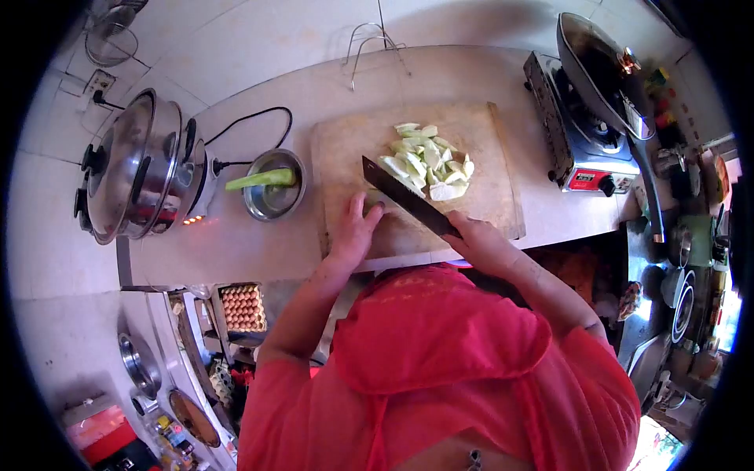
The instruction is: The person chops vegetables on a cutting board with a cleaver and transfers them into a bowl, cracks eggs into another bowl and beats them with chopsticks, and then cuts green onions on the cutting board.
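Note:
My right hand [477, 240] is wrapped round the handle of a dark cleaver [408, 198], whose blade points up and left over the wooden cutting board [487, 184]. Beside the blade's upper side lies a heap of pale green vegetable slices [430, 157]. My left hand [357, 228] is on the board's left part, below the blade, its fingers bent round a small greenish piece that they mostly hide. Left of the board, a metal bowl [273, 206] holds a long peeled green vegetable piece [261, 180] lying across its rim.
A steel steamer pot [133, 169] stands at the left, its black cable running behind the bowl. At the right is a gas stove [585, 149] with a pan [601, 71], handle towards me. A wire rack [375, 49] stands at the back wall. Eggs [243, 308] sit below the counter.

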Motion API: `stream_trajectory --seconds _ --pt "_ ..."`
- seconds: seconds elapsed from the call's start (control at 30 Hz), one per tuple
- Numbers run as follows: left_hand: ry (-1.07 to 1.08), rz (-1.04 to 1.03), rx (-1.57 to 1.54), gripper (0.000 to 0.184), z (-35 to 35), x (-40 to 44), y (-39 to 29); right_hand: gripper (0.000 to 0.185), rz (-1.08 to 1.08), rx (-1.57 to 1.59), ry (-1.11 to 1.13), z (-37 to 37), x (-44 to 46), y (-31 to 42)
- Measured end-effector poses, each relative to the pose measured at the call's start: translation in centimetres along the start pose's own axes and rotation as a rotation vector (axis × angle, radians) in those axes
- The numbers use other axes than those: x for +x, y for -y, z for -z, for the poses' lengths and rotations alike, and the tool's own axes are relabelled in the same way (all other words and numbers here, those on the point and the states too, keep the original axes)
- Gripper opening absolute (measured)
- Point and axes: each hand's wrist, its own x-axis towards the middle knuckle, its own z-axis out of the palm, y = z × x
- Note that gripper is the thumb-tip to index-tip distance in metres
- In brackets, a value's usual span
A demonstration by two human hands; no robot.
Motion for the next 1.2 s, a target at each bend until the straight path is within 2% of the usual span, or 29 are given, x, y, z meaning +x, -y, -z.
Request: stream_trajectory --seconds 0.07,0.17,0.27,0.37,0.43,0.5,0.57,0.67,0.73,0.8,0.87,0.97,1.07,1.17,1.2 --pt "-0.012 -0.350 0.313 0.033 -0.4 -0.2 1.7 0.026 -0.043 -0.002 0.034 0.7 -0.2 1.0" --pt "-0.048 -0.399 0.278 0.037 -0.2 -0.5 1.1 0.025 -0.088 -0.053 0.088 -0.9 -0.3 0.4" --pt "-0.003 -0.264 0.250 0.039 0.2 -0.9 0.8 0.025 -0.089 -0.101 0.096 -1.4 -0.1 0.2" --pt "0.128 -0.164 0.283 0.043 0.5 -1.0 1.0 0.025 -0.059 -0.086 0.043 -0.7 0.0 -0.6" --pt "0.049 -0.033 0.013 0.048 -0.5 -0.9 1.9 0.025 0.006 -0.026 -0.015 -0.5 0.0 -1.7" --pt "0.039 0.113 -0.155 0.052 -0.9 -0.8 2.1 0.025 -0.027 0.013 -0.008 -0.1 0.3 -2.1" --pt "0.099 0.268 -0.224 0.056 0.6 0.1 -0.9 0.025 -0.038 0.032 -0.019 0.3 0.4 -2.1" --pt "0.105 0.203 -0.209 0.056 0.6 2.4 -1.2 0.025 0.007 0.050 -0.066 0.6 0.4 -1.5" --pt "0.178 0.383 -0.457 0.054 0.5 3.5 -1.8 0.026 0.056 0.077 -0.117 1.3 0.0 -0.4" --pt "0.153 0.359 -0.477 0.051 0.2 3.5 -1.6 0.026 0.014 0.032 -0.085 1.1 -0.3 0.6" --pt "0.027 0.126 -0.271 0.049 -0.6 3.3 -0.1 0.026 -0.021 -0.012 -0.041 0.6 -0.3 0.4" --pt "0.122 0.117 -0.120 0.057 -1.1 3.0 1.4 0.027 -0.043 -0.049 0.000 -0.1 0.4 -0.2" --pt "0.137 0.447 -0.717 0.053 0.1 2.5 -1.4 0.027 -0.062 -0.036 -0.008 0.4 0.1 0.6" --pt "0.030 -0.203 0.162 0.048 -2.5 1.7 4.3 0.027 -0.083 -0.057 0.044 -0.2 0.0 0.5" --pt "0.039 -0.224 0.184 0.048 -2.2 1.8 3.9 0.027 -0.076 -0.062 0.051 -0.4 0.2 0.2"
